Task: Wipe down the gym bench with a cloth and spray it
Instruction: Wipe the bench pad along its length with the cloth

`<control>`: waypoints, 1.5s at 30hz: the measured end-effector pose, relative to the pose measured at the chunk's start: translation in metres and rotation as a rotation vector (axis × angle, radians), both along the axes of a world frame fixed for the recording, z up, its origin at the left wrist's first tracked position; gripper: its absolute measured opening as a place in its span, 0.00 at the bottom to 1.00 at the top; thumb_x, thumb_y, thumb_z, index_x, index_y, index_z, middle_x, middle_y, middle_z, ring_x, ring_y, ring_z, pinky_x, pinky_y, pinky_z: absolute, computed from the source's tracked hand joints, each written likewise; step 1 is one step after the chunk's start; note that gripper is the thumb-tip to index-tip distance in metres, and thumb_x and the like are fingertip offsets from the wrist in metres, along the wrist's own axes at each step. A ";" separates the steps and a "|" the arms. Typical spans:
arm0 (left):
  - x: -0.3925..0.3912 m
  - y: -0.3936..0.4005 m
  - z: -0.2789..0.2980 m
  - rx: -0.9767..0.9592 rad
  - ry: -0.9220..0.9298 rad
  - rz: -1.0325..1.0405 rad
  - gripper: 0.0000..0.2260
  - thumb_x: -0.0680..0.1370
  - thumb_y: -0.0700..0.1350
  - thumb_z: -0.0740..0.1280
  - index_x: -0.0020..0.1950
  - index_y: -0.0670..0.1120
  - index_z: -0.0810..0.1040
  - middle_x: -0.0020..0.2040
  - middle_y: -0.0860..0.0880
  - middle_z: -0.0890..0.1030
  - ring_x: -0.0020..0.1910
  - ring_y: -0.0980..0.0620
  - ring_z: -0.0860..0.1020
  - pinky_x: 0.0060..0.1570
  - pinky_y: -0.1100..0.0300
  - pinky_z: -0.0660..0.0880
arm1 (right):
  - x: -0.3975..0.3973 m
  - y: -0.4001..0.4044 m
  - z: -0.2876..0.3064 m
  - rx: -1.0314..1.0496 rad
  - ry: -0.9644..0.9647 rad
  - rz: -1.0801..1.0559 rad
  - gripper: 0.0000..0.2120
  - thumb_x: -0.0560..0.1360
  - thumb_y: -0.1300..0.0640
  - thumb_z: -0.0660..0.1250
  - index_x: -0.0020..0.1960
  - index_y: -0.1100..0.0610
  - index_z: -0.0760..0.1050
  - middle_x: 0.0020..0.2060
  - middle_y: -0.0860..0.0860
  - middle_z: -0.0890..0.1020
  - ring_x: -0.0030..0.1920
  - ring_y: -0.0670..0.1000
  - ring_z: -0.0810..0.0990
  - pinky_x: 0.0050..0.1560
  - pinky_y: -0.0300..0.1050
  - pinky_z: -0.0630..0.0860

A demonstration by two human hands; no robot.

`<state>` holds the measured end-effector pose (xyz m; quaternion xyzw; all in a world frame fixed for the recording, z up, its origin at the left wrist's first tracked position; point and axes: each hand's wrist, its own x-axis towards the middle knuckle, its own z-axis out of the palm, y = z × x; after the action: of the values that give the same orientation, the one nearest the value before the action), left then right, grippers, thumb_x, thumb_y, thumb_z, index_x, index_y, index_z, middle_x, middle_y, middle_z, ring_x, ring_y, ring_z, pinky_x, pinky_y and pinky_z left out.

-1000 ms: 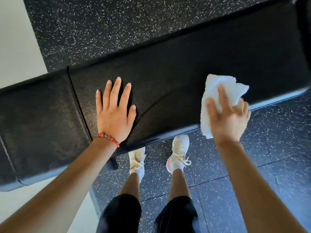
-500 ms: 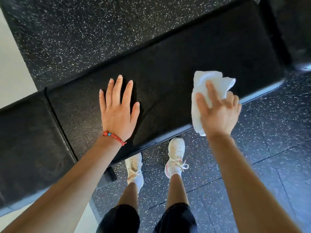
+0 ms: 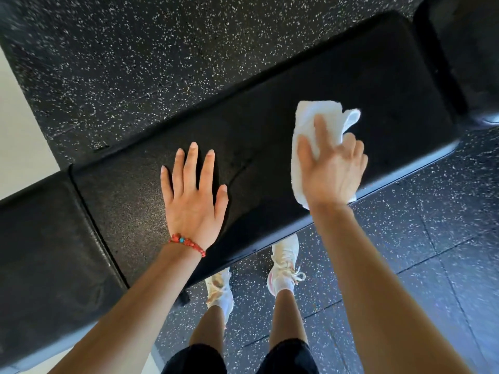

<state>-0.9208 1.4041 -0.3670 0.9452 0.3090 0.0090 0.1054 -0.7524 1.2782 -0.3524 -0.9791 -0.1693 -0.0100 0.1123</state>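
A long black padded gym bench (image 3: 270,147) runs from lower left to upper right across the head view. My left hand (image 3: 193,195), with a red bead bracelet at the wrist, lies flat and spread on the pad's middle. My right hand (image 3: 330,168) presses a crumpled white cloth (image 3: 310,125) onto the pad near its front edge, to the right of the left hand. Part of the cloth hangs over the front edge under my palm. No spray bottle is in view.
A second black pad section (image 3: 46,244) adjoins at the left across a seam. Another black pad (image 3: 464,49) sits at the top right. Speckled black rubber flooring (image 3: 121,71) surrounds the bench, a pale floor (image 3: 19,130) lies at the left, and my white shoes (image 3: 283,263) stand under the front edge.
My right hand has slid the cloth leftward along the bench, closer to my left hand. The view has shifted right, showing the bench's right end. My left hand stays flat on the pad.
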 end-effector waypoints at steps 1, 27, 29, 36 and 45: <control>0.000 0.000 0.001 0.002 0.005 0.000 0.24 0.77 0.51 0.55 0.72 0.44 0.62 0.73 0.40 0.63 0.71 0.38 0.59 0.69 0.39 0.52 | -0.009 0.007 0.001 0.008 0.003 0.027 0.20 0.74 0.45 0.64 0.62 0.53 0.75 0.40 0.64 0.76 0.40 0.62 0.74 0.38 0.49 0.61; 0.071 -0.010 0.010 -0.017 -0.038 -0.017 0.25 0.77 0.51 0.56 0.72 0.41 0.64 0.72 0.38 0.63 0.71 0.38 0.60 0.70 0.41 0.51 | 0.107 0.044 0.000 -0.061 0.061 0.222 0.22 0.77 0.41 0.55 0.67 0.48 0.69 0.47 0.61 0.75 0.48 0.59 0.71 0.45 0.50 0.61; 0.076 -0.011 0.008 -0.018 0.006 -0.039 0.25 0.77 0.51 0.55 0.72 0.41 0.64 0.73 0.39 0.63 0.71 0.38 0.60 0.70 0.39 0.52 | 0.109 0.041 -0.002 -0.044 0.051 0.214 0.21 0.77 0.42 0.55 0.67 0.48 0.68 0.47 0.61 0.75 0.46 0.59 0.71 0.44 0.49 0.59; 0.077 -0.011 0.007 0.007 0.038 -0.050 0.24 0.77 0.50 0.56 0.71 0.40 0.65 0.72 0.38 0.64 0.71 0.38 0.61 0.69 0.39 0.53 | 0.109 0.025 0.006 0.003 0.002 0.570 0.17 0.73 0.46 0.64 0.59 0.52 0.77 0.35 0.61 0.75 0.36 0.59 0.73 0.37 0.51 0.68; 0.112 -0.029 0.025 -0.026 -0.113 -0.049 0.23 0.77 0.49 0.57 0.70 0.39 0.66 0.71 0.38 0.65 0.70 0.38 0.61 0.69 0.40 0.55 | 0.139 -0.008 0.000 0.027 0.054 0.207 0.20 0.75 0.44 0.61 0.65 0.50 0.72 0.43 0.63 0.76 0.44 0.62 0.73 0.42 0.52 0.65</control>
<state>-0.8087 1.3747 -0.3421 0.9489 0.2796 0.0557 0.1353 -0.6130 1.2703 -0.3522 -0.9547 -0.2664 0.0256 0.1304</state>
